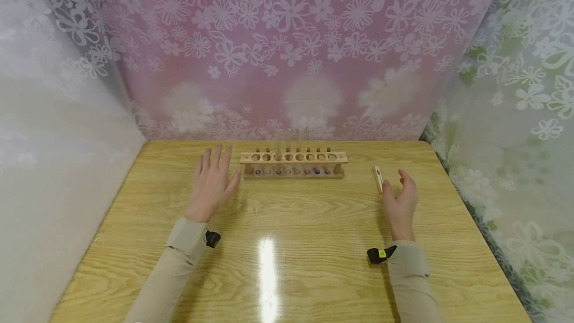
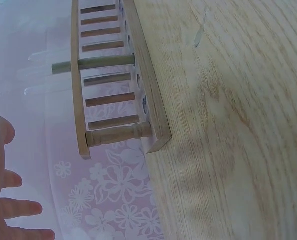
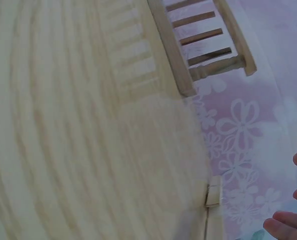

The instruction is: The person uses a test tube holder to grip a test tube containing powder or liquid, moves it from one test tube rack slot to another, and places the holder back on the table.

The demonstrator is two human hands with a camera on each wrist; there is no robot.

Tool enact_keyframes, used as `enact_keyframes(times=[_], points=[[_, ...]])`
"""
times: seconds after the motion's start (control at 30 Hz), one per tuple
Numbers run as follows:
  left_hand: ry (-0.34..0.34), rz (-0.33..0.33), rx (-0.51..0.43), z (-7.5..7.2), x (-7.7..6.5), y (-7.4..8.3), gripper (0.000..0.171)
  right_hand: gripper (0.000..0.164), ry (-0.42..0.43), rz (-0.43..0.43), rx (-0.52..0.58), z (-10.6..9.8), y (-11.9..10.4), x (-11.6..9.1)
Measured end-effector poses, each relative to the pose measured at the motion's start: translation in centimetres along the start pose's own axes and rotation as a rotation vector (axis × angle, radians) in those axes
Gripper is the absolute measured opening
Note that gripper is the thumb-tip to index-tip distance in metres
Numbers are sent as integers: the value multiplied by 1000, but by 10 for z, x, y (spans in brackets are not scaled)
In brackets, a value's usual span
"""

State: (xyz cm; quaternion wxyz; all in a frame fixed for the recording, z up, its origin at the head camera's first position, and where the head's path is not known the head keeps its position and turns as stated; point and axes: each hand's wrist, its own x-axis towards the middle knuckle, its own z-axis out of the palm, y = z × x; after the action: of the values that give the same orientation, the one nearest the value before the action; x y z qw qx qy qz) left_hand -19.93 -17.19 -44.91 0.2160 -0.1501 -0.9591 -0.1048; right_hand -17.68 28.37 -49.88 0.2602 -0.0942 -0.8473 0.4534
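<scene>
A wooden test tube rack (image 1: 293, 157) stands at the back middle of the table, with several round holes and a row of pegs. Three glass test tubes (image 1: 288, 138) rise from it; in the left wrist view one tube (image 2: 106, 62) looks greenish. My left hand (image 1: 212, 178) is spread, palm down, just left of the rack, holding nothing. Right of the rack lies a narrow wooden test tube clamp (image 1: 377, 176), also seen in the right wrist view as a wooden clip (image 3: 215, 192). Beside it my right hand (image 1: 400, 208) hovers with fingers loosely bent, gripping nothing.
The rack and clamp share a wood-grain table (image 1: 314, 233) with a bright light reflection in front. A pink flowered curtain (image 1: 287, 54) hangs behind it, and pale curtains hang on both sides. Each wrist wears a small black camera (image 1: 213, 239).
</scene>
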Motion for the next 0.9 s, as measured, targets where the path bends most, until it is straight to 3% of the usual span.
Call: enact_keyframes(times=[0.2, 0.63, 0.9], points=[[-35, -16, -22, 3, 7, 0, 66, 50, 24, 17, -68, 12, 22, 4], [-37, 17, 0, 16, 19, -2, 65, 68, -160, 215, -296, 26, 32, 14], [-156, -23, -7, 20, 26, -1, 69, 59, -93, 231, -404, 30, 33, 17]])
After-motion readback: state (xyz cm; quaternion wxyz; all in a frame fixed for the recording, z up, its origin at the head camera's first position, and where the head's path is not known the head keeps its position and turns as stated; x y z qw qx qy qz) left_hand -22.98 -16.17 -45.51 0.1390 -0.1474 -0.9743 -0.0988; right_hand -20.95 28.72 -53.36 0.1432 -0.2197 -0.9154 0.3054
